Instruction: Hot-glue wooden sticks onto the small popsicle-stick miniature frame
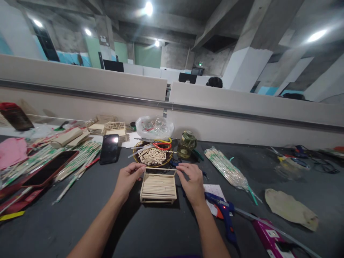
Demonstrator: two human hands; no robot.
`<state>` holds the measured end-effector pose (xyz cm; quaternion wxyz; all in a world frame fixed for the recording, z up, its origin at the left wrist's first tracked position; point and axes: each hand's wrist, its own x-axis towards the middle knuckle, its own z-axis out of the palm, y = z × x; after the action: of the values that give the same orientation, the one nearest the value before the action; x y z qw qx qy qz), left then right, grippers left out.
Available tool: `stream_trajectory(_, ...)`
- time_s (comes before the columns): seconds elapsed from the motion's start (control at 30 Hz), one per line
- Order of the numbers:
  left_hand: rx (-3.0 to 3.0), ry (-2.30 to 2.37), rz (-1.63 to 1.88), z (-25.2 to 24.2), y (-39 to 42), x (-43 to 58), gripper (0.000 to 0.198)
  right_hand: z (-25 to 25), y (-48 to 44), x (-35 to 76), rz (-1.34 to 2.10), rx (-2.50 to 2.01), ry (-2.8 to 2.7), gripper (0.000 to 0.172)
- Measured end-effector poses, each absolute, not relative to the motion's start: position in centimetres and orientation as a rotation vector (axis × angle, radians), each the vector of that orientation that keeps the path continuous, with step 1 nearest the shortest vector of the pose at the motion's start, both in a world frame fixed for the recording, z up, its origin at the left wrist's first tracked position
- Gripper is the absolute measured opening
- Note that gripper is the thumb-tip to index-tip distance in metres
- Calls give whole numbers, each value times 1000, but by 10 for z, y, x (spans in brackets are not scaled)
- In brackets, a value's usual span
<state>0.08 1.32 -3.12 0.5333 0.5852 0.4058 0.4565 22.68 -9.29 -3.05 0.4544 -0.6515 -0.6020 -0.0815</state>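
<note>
A small bench-like model made of thin wooden sticks (158,186) stands on the dark table, with a slatted top and short posts at its back. A thin wooden stick (160,168) lies across the tops of these back posts. My left hand (130,179) pinches the left end of that stick at the left post. At the right end, my right hand (192,182) has its thumb and fingers closed on the stick by the other post. Just behind the model, a round basket (136,157) holds many short cut sticks (152,156).
Scissors (163,144) lie over the basket, near a green-lidded jar (186,145). A blue glue gun (224,211) and pink power strip (271,238) are at right. Stick packs (228,168), phones (109,148) and finished stick models (115,129) lie around. A low partition (80,95) runs behind.
</note>
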Motion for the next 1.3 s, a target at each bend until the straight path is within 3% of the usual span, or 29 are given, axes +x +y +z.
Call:
stream_trajectory(0.5,1391,960,1081,-31,12,1,33,-32,-90,226,-210,-1580,-1619,23)
stream_trajectory(1.3,1355,970,1087,-28,11,2,33,-34,-89,227,-228,-1577,-1611,19)
